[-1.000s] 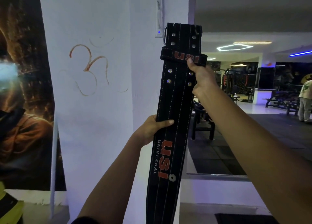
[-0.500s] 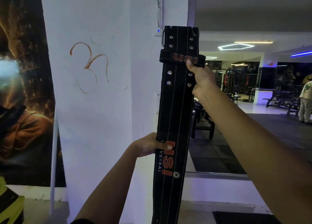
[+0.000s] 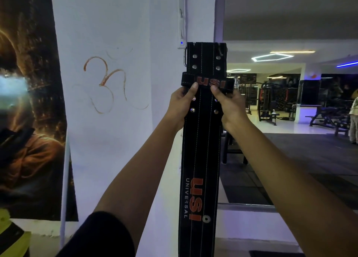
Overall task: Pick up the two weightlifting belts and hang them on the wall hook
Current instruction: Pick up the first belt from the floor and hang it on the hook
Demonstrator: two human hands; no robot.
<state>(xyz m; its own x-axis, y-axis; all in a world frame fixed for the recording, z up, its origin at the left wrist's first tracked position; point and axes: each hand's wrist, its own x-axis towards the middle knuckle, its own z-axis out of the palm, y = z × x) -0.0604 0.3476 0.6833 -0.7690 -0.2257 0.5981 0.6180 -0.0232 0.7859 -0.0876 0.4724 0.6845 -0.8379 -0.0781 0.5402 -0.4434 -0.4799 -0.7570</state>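
**Belt up against the pillar corner, both hands pinching below the keeper loop**

From my seat the main worry is that I cannot find the wall hook anywhere. The top edge of the black belt [image 3: 201, 150] sits at upper centre of the frame, pressed close to the white pillar [image 3: 120, 140] corner, and the metal buckle [image 3: 185, 55] peeks out at its upper left edge, just under a white strip [image 3: 182, 24] with a small blue light. If the hook lies behind the belt's top, I judge it could miss the buckle frame or catch only an edge, and then the long strap would slide off once the grip is released. The belt is heavy-looking and hangs straight down past the bottom of the frame, so any poor seating would probably show as a drop toward the floor. I see only one belt clearly; whether a second lies doubled behind it I cannot tell.

Both arms reach up and forward from the lower corners of the frame toward the centre. My left hand [image 3: 179, 106] clamps the belt's left edge, thumb laid across the front just under the loop [image 3: 207, 82] marked USI. My right hand [image 3: 229, 105] mirrors it on the right edge, thumb tip touching the loop's lower border. The hands are near each other with the belt's width between them, wrists slightly bent back, fingers wrapped behind out of sight.
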